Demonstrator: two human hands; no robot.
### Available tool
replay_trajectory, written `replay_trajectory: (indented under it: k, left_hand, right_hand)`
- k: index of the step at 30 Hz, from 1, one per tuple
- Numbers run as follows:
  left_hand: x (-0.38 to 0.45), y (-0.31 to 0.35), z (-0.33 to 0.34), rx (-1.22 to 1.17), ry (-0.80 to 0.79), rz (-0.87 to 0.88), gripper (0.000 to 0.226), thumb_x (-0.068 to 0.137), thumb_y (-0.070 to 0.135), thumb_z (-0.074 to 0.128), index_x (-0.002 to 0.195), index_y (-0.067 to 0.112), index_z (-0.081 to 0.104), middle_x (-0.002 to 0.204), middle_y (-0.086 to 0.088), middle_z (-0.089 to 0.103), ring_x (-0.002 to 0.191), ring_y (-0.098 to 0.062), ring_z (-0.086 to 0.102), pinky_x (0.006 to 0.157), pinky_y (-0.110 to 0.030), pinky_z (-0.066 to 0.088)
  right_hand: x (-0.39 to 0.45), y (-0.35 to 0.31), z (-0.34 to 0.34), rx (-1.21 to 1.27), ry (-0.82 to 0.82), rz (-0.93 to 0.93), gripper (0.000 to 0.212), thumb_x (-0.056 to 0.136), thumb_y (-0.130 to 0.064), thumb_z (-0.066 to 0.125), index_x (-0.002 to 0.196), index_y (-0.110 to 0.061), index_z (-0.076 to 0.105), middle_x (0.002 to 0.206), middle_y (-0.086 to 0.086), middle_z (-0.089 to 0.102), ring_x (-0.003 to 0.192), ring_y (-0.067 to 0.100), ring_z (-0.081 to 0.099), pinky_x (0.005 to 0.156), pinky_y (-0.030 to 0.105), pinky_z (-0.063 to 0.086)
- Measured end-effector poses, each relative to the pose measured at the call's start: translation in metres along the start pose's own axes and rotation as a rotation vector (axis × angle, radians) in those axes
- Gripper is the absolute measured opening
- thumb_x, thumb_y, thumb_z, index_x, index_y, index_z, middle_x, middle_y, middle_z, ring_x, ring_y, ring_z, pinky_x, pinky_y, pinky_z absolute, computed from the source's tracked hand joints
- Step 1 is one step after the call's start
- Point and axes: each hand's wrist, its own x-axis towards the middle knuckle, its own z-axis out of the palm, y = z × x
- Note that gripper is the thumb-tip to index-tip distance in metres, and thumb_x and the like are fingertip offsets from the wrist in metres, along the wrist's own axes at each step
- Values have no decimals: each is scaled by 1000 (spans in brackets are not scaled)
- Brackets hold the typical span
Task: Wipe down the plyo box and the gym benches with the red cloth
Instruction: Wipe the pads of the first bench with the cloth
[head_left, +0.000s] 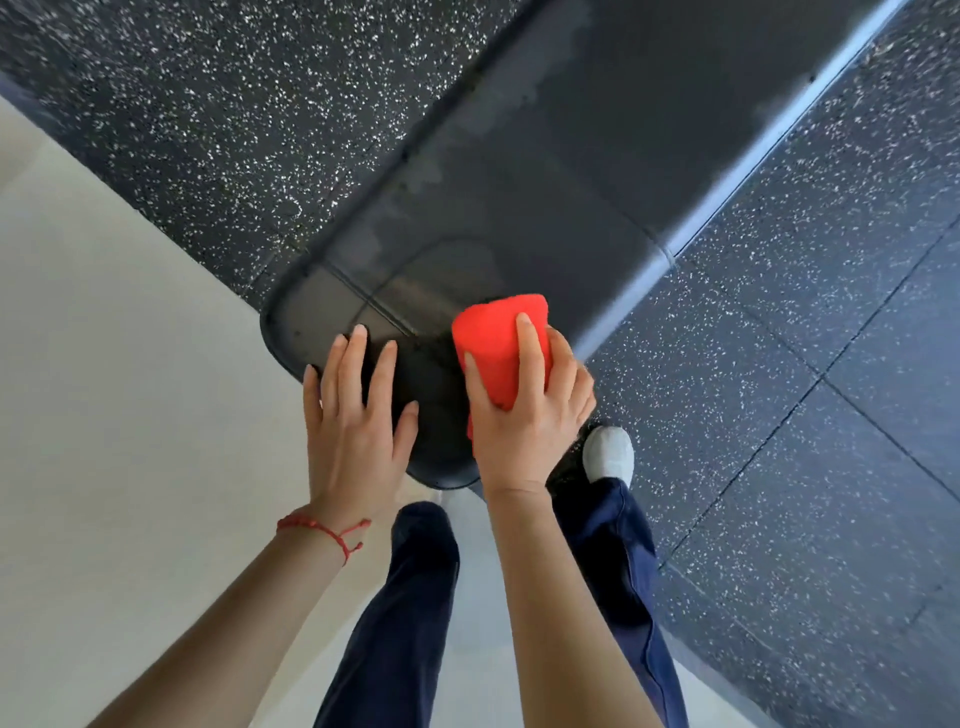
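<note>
A black rubber gym floor flecked with white (218, 119) fills the upper and right parts of the view, meeting a pale smooth floor (104, 338) on the left along a diagonal edge. Across this boundary runs a long black padded gym bench (571, 156), its vinyl top streaked with lighter damp-looking patches and its right edge catching a bright line of light. A seam crosses the pad near the rounded near end.

On that near end lies the folded red cloth (493, 343), flat against the pad. The right hand (524, 410) presses down on it with fingers spread and fairly straight over the top, the thumb lying along the cloth's left edge. Just to the left, apart from the cloth, the left hand (358, 421) rests flat on the bench's rounded end with its fingers extended and slightly fanned, holding nothing. A thin red string bracelet (324, 530) circles the left wrist.

Below the hands are the person's legs in dark navy trousers (400, 623), and a white shoe toe (609, 456) stands on the speckled floor beside the bench's end.
</note>
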Motion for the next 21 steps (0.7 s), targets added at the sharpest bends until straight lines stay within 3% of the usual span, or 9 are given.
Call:
replay_trajectory:
  k: [4,8,16,21]
  left_hand:
    - [7,7,-4,15,12,140,52,89,29,39,133,2,45,142,-24,36,133,-40,30,105,-58,23]
    - [21,27,-1,2,27,236,51,90,28,41,135,3,43,144,-23,33,134,-39,26,107,-55,19]
    - [67,70,7,38,38,364,50,91,26,42,137,9,41,147,-18,31,136,-38,24,108,-57,18]
    - [93,81,10,88,17,450,50,91,28,38,138,10,40,148,-16,31,136,-37,23,108,-58,17]
  right_hand:
    - [-1,-2,-9,235,157,312,52,76,-44,63,117,-11,63,111,12,63,95,30,58,87,36,40]
    - [-6,13,-18,522,294,679,58,75,-48,58,124,-18,57,113,-14,54,106,2,50,96,13,32]
    - [0,18,-7,637,206,753,60,78,-51,54,129,-20,48,116,-12,49,106,-6,42,93,3,26]
    - [53,39,-3,676,264,808,53,82,-38,65,129,-18,50,120,3,56,111,15,51,90,13,28]
